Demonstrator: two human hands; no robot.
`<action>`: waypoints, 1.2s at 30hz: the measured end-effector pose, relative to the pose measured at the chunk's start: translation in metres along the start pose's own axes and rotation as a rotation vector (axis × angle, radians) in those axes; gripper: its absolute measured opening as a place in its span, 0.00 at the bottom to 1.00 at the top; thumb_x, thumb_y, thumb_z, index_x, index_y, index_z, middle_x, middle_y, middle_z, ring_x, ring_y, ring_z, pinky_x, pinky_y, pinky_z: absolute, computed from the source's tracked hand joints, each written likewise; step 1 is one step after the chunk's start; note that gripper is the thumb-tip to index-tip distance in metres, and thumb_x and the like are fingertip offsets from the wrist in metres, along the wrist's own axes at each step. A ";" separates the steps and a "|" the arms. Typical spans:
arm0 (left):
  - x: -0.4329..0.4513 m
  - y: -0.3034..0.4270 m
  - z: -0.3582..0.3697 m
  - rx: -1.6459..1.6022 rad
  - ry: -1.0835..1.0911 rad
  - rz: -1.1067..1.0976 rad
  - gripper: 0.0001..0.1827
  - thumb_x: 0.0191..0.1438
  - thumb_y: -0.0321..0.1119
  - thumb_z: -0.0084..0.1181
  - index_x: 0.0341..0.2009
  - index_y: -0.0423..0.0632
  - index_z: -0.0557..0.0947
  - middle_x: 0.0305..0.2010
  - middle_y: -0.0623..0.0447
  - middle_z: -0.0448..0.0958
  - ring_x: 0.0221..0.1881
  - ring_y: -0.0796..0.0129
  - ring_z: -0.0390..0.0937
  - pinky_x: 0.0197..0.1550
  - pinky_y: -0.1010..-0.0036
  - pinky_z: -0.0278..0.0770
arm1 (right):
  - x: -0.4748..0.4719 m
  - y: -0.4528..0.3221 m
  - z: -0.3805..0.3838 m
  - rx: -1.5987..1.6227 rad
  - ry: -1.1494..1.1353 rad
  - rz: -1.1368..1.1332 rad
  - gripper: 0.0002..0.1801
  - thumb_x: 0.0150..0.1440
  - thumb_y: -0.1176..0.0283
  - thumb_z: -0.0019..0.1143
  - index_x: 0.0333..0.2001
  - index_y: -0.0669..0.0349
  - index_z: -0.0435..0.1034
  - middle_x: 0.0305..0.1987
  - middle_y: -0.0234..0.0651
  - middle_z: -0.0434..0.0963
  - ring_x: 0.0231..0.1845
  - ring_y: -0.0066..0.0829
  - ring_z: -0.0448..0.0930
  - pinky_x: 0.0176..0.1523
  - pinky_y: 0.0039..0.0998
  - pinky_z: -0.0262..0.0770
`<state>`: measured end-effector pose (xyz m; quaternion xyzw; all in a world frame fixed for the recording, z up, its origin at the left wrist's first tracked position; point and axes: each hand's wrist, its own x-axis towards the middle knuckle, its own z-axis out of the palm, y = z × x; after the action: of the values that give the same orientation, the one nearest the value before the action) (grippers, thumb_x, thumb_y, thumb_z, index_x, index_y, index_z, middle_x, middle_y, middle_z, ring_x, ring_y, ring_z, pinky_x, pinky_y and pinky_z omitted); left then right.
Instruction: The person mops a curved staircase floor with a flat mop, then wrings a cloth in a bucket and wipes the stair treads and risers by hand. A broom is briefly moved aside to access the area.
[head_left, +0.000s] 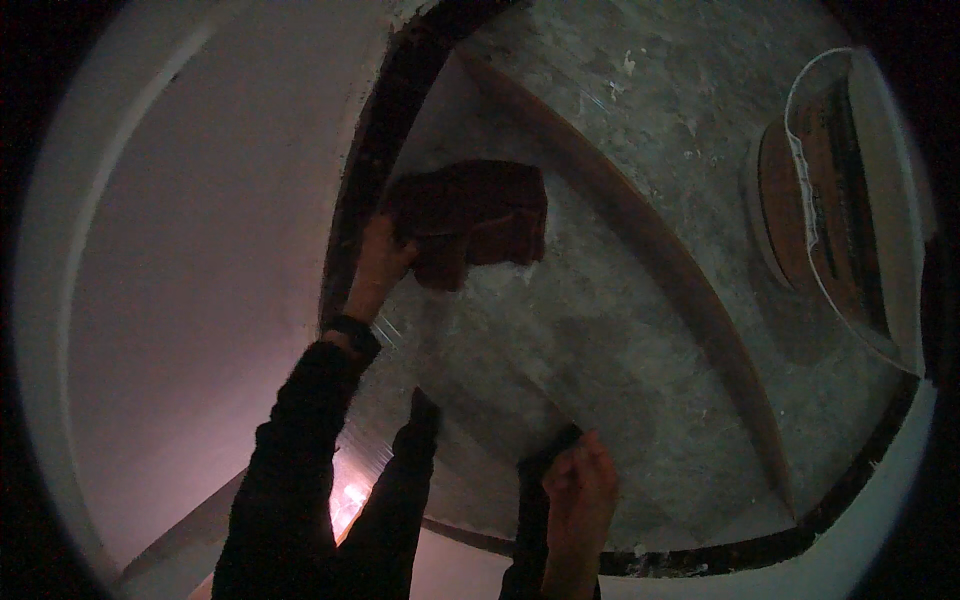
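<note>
My left hand (384, 251) is at the near left corner of a dark reddish folded bundle (480, 199), which looks like cloth. The thumb lies along its near edge, and the other fingers are partly hidden. This bundle is on the grey floor (600, 330), close to the wall's dark skirting (375, 142). A dark band circles my left wrist. Lower in the view my right hand (581, 480) hangs apart from the bundle, its fingers loosely curled. Nothing can be seen inside it.
A pale wall (217, 210) rises on the left. One long brown strip (660, 255) crosses the floor beyond the bundle. On the right stands a cardboard box (817, 210) bearing writing, with a white cord (801, 172) across it. Bright light (349, 499) shines by my dark-clothed legs (405, 480).
</note>
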<state>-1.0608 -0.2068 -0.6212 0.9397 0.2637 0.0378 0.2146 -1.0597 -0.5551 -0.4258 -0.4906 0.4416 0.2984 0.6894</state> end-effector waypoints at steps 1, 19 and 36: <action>-0.005 0.009 0.000 0.071 -0.027 0.015 0.28 0.37 0.36 0.59 0.44 0.38 0.68 0.46 0.37 0.66 0.49 0.46 0.63 0.50 0.59 0.63 | -0.001 -0.001 -0.001 -0.007 -0.001 0.003 0.06 0.55 0.70 0.44 0.35 0.59 0.64 0.18 0.25 0.63 0.18 0.15 0.62 0.20 0.18 0.57; -0.022 0.091 0.091 -0.410 -0.264 0.069 0.15 0.48 0.34 0.47 0.43 0.47 0.73 0.41 0.47 0.71 0.42 0.53 0.69 0.43 0.63 0.68 | 0.009 -0.007 -0.015 0.098 -0.008 -0.003 0.07 0.54 0.72 0.46 0.38 0.59 0.64 0.22 0.26 0.66 0.22 0.15 0.65 0.23 0.17 0.62; 0.020 0.205 0.176 -0.026 0.108 0.361 0.42 0.31 0.45 0.58 0.54 0.46 0.61 0.59 0.39 0.53 0.60 0.46 0.50 0.59 0.52 0.47 | 0.029 -0.054 -0.065 0.297 -0.010 0.118 0.08 0.54 0.73 0.44 0.39 0.61 0.63 0.22 0.26 0.64 0.22 0.14 0.63 0.23 0.15 0.59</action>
<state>-0.9124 -0.4216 -0.6946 0.9655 0.1013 0.1296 0.2019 -1.0223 -0.6351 -0.4383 -0.3548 0.5057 0.2722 0.7378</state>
